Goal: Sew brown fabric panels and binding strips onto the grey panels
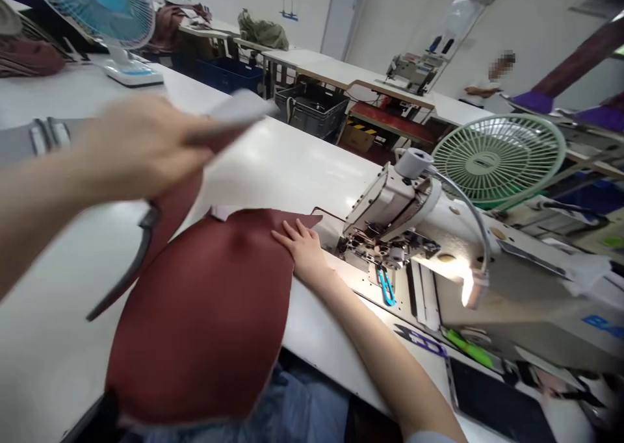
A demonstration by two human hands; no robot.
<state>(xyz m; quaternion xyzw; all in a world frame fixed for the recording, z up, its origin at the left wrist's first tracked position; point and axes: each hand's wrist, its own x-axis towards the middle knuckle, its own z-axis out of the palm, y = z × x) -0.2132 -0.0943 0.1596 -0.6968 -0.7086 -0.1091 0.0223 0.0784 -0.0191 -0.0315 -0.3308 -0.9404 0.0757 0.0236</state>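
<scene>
A large piece of dark red fabric [205, 313] lies on the white table [302, 170] and hangs over its near edge onto my lap. My right hand [305, 248] rests flat on the fabric's right edge, fingers stretched out, just left of the sewing machine [404, 222]. My left hand [141, 144] is raised over the table and blurred by motion, closed on the upper part of the red fabric, with a pale lining flap [238, 108] sticking out past the fingers. A dark strap [131, 267] dangles below it.
A green desk fan [497, 160] stands behind the machine and a blue fan [104, 8] at the far left. Blue snips [386, 287] lie on the machine bed. Further tables, crates [312, 108] and another person [492, 82] are in the background.
</scene>
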